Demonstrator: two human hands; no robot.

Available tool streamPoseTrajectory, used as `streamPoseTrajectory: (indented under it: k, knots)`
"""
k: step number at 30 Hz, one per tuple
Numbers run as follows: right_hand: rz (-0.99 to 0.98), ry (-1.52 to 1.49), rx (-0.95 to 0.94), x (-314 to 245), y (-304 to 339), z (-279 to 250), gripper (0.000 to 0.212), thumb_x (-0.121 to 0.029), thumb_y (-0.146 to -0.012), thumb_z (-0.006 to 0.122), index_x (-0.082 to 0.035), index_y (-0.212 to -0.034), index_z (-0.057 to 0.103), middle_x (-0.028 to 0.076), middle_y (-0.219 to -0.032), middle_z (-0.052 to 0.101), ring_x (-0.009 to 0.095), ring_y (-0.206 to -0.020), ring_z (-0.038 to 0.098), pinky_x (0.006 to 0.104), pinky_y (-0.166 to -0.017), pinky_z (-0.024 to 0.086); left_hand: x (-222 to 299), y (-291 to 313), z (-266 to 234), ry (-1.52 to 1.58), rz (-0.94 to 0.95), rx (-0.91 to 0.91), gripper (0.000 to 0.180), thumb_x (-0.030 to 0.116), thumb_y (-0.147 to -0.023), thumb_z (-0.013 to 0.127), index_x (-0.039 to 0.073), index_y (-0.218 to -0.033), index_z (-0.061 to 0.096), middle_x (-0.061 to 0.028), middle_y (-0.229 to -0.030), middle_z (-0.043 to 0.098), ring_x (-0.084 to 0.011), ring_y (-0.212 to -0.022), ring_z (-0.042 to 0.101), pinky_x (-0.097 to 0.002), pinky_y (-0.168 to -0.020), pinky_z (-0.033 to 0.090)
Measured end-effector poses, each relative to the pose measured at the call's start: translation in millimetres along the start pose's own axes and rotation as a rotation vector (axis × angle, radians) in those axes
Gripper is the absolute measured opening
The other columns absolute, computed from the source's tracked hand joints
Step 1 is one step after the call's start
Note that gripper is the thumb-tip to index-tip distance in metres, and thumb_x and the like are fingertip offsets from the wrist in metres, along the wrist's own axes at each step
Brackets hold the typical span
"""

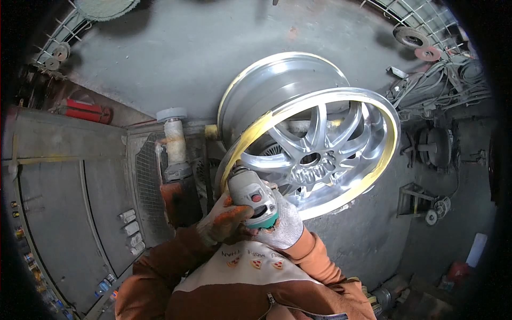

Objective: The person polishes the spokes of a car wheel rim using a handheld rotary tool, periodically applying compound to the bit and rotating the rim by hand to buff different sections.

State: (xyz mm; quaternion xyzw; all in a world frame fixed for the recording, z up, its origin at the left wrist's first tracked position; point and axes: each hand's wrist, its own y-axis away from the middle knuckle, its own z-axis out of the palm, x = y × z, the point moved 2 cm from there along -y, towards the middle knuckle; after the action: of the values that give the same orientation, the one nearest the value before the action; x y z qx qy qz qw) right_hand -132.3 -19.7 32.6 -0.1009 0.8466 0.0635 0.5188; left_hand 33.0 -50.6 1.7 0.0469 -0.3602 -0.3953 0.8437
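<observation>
Alloy wheel sits mid-view, tilted, spoked face up toward the wearer; a bar shows thru the spokes, so it's prob. hung/propped there to bring the rim up to working ht. Hand grinder is held nose-first at the wheel's lower-left edge, by the yellow band; can't tell if it's touching. Two-handed hold likely b/c the tool's heavy & could kick.

L hand, gloved, has its grip closed round the grinder's left side, thumb across the body. R hand, also gloved, is clamped on the opp. side. Forearms angle inward, tool close to chest.
</observation>
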Motion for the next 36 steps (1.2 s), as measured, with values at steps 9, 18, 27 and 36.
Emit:
streamPoseTrajectory:
  k: [9,18,27,36]
  knots:
    - [0.078,0.001,-0.021,2,2,0,0.079,-0.028,-0.073,0.081,-0.003,-0.141,0.05,0.024,-0.137,0.055,0.043,-0.126,0.055,0.0438,-0.108,0.045,-3,-3,-9,0.08,-0.077,-0.013,0.071,0.023,-0.081,0.076,0.004,-0.141,0.045,-0.0098,-0.129,0.058,-0.0194,-0.113,0.061,-0.0323,-0.091,0.054]
    - [0.104,0.056,-0.043,-12,18,-3,0.078,-0.027,-0.07,0.084,-0.003,-0.138,0.052,0.024,-0.124,0.059,0.044,-0.111,0.061,0.0464,-0.096,0.051,3,16,6,0.025,-0.088,-0.044,0.085,0.035,-0.078,0.082,-0.001,-0.143,0.039,-0.0156,-0.123,0.06,-0.0247,-0.103,0.067,-0.033,-0.073,0.06]
    - [-0.129,0.213,-0.021,-14,11,-4,0.076,-0.029,-0.074,0.083,0.0,-0.136,0.051,0.024,-0.128,0.056,0.044,-0.114,0.06,0.0459,-0.095,0.052,-7,6,-3,0.084,-0.104,-0.112,0.071,0.03,-0.083,0.074,0.0,-0.14,0.045,-0.0103,-0.119,0.062,-0.0161,-0.093,0.067,-0.0269,-0.068,0.059]
    - [-0.024,0.167,0.031,-21,22,-5,0.074,-0.037,-0.08,0.077,-0.001,-0.139,0.051,0.024,-0.129,0.057,0.042,-0.114,0.06,0.0455,-0.097,0.05,-27,10,-14,-0.17,0.062,-0.14,0.074,0.028,-0.079,0.079,0.001,-0.14,0.045,-0.0119,-0.118,0.062,-0.0164,-0.085,0.068,-0.0243,-0.065,0.057]
